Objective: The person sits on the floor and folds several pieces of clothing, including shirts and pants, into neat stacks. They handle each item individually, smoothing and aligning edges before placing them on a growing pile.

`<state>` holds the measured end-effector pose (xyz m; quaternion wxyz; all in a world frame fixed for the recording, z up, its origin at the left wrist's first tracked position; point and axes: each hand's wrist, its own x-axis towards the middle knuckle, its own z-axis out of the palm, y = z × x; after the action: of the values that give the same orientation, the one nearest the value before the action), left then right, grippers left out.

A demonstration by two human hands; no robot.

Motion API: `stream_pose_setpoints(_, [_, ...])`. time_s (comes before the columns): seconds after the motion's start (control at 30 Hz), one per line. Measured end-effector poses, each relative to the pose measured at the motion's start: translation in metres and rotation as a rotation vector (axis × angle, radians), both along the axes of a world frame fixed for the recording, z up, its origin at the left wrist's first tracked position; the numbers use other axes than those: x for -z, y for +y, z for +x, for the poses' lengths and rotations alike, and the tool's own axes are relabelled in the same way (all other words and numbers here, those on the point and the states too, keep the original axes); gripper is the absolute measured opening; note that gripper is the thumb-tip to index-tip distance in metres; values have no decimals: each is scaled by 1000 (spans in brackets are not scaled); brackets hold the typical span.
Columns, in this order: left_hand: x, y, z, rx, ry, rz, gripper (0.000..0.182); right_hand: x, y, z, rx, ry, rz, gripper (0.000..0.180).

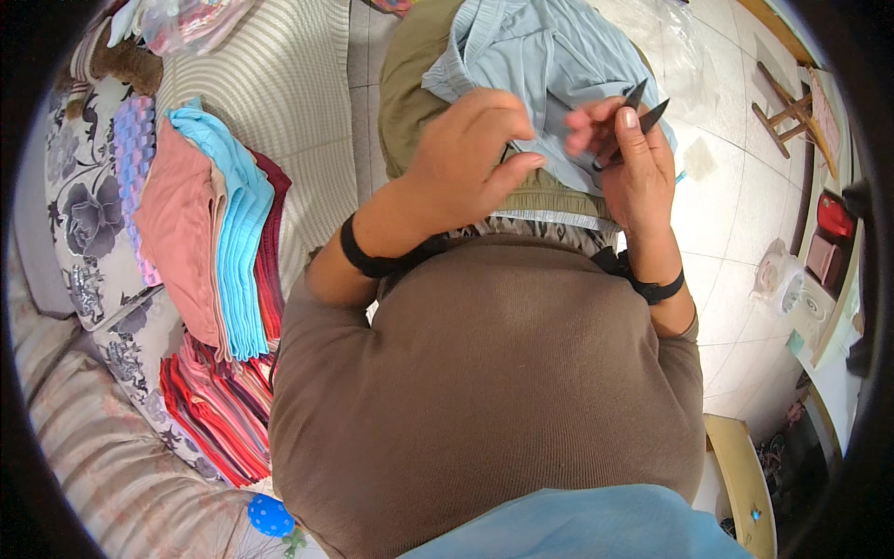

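My right hand (639, 164) grips small black thread snips (639, 115); their two pointed blades are parted and aim away from me. Some of its fingers are blurred. My left hand (475, 154) hovers half curled, with a gap between thumb and fingers and nothing clearly visible in it. Beneath both hands a pale blue garment (552, 63) with a gathered elastic waistband is spread over my lap. Under that lies an olive-green garment (405, 105), whose elastic edge shows close to my waist.
On the flowered sofa cover (91, 223) at left lie folded pink garments (178, 237), bright blue garments (241, 244) and a pile of red garments (216, 412). A wooden folding stool (796, 115) and clear plastic (670, 56) are on the tiled floor to the right.
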<state>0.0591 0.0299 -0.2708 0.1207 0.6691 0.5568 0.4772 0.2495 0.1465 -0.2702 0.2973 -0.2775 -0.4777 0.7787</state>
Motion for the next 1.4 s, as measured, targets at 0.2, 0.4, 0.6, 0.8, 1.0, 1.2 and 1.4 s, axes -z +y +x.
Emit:
stream_pose_setpoints(0.2, [21, -21, -8, -80, 301, -31, 36, 6, -7, -10, -53, -430, 449, 21])
stream_pose_setpoints(0.4, [29, -18, -6, -96, 488, -4, 17, 13, -6, -47, -178, -435, 712, 27])
stream_pose_setpoints(0.6, [30, -22, -9, -84, 479, 44, 12, 24, 2, -56, -335, -488, 676, 20])
stream_pose_setpoints(0.8, [30, -19, -7, -108, 467, 173, 10, 34, -4, -51, -235, -417, 718, 20])
stream_pose_setpoints(1.0, [23, -15, -10, -54, 551, 155, 9, 37, -3, -52, -211, -476, 821, 21])
stream_pose_setpoints(1.2, [20, -10, -10, -21, 677, 131, 9, 30, 3, -45, -139, -443, 185, 18])
stream_pose_setpoints(1.4, [23, -7, -5, 48, 460, -3, 11, 18, -2, -18, 116, -243, -96, 14])
